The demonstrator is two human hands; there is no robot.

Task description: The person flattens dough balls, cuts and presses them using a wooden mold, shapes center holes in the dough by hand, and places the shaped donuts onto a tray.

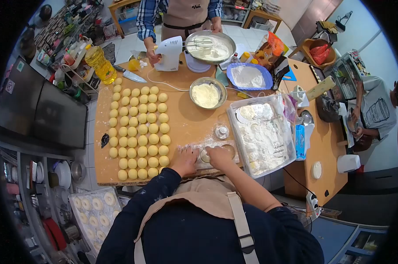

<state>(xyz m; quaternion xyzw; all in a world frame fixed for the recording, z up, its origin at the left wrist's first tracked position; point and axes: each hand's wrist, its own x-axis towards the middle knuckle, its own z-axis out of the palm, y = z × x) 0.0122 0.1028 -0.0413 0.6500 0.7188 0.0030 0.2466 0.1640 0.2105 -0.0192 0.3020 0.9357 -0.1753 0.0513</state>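
My left hand (186, 160) lies with its fingers spread on the left part of a floured board (202, 166) at the table's front edge. Beside it, my right hand (219, 157) has its fingers curled in at a pale round piece of dough (204, 155); what is under the fingertips is hidden. A round ring-like piece (229, 150) shows just right of that hand. Rows of yellow dough balls (142, 140) cover the table to my left. On the right stands a clear plastic box (292, 149) of flour with pale rounds in it. A small white-topped jar (222, 131) sits beyond the board.
Across the table, a person holds a white hand mixer (169, 53) over a metal bowl (229, 56). A bowl of creamy mixture (208, 95), a knife (135, 77), an oil bottle (101, 66) and a blue-rimmed tray (268, 78) stand around. Ring doughs fill a tray (84, 215) lower left. Another person works at right.
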